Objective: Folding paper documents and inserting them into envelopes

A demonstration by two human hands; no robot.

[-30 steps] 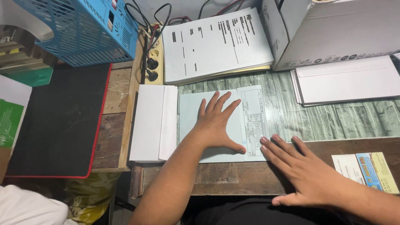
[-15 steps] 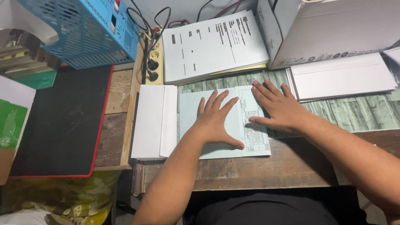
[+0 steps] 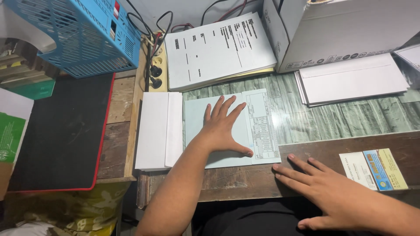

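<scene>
The left hand (image 3: 223, 129) is lying flat with fingers spread on a pale blue folded form (image 3: 232, 127), which is resting on the desk (image 3: 245, 179) beside a stack of white envelopes (image 3: 158, 130); the right hand (image 3: 326, 192) is lying flat with fingers spread on the wooden edge, holding nothing

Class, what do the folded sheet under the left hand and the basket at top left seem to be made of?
Folded sheet: thin matte paper, pale blue, creased flat, with a printed flap. Basket: likely moulded plastic, bright blue with a slight sheen, open lattice walls.
</scene>
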